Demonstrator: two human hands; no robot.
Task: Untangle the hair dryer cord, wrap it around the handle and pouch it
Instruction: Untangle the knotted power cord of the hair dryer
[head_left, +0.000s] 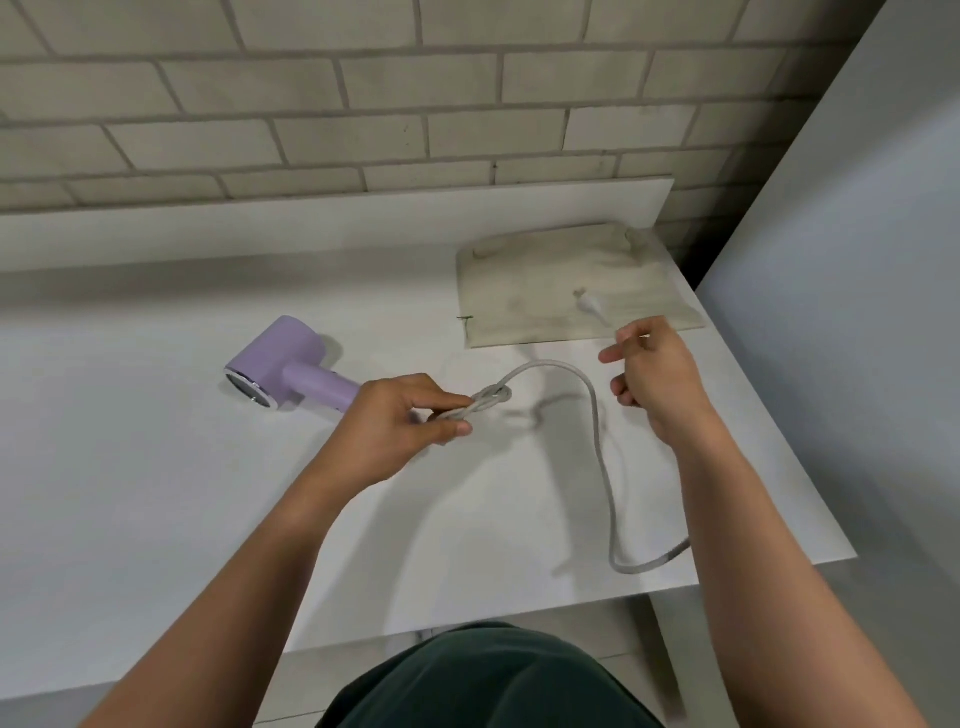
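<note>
"On the white bench (156, 493), what can you see?"

"A purple hair dryer (283, 364) lies on its side at the left. It is well apart from the pale pouch (561, 260) at the back right. The pouch lies flat, near the brick wall (363, 104)."

"Where is the cord?"

"The grey cord (602, 452) has a knot (491, 400) in it, near the middle of the bench. The left hand (395, 426) pinches the cord right at the knot, fingers and thumb closed on it. That hand hides the end of the hair dryer's handle."

"And the rest of the cord?"

"It loops up from the knot, runs down toward the front edge, then goes under the right arm. A white plug (589, 304) rests on the pouch."

"What about the right hand (654, 374)?"

"It is up near the pouch, fingers half curled. I cannot tell if it holds the cord."
</note>
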